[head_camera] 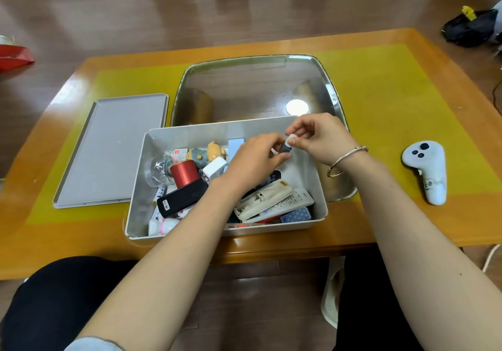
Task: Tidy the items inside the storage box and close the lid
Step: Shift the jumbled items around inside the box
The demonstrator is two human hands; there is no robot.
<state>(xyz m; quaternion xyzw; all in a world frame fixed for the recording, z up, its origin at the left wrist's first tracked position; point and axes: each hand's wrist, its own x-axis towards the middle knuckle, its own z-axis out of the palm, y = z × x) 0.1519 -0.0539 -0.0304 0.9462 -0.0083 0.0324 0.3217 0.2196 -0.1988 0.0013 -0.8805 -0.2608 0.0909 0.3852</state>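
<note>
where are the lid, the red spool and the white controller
lid (108, 149): head view, middle of its flat grey face
red spool (186, 174): head view, its red side
white controller (432, 171): head view, its body below the buttons

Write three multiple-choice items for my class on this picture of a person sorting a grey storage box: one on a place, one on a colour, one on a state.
1. Where does the flat grey rectangular lid lie?
A. On the table, left of the grey plastic storage box
B. On top of the box
C. On the floor

2. What colour is the shiny cylindrical spool inside the box?
A. Blue
B. Red
C. Green

3. What are the left hand and right hand doing?
A. Resting flat on the table
B. Pressing the lid shut
C. Pinching a small white and dark object between them above the box

Answers:
1 A: the lid lies flat beside the box's left wall, leaving the box open.
2 B: the spool's side is red.
3 C: fingertips of both hands meet on the small object.
</note>
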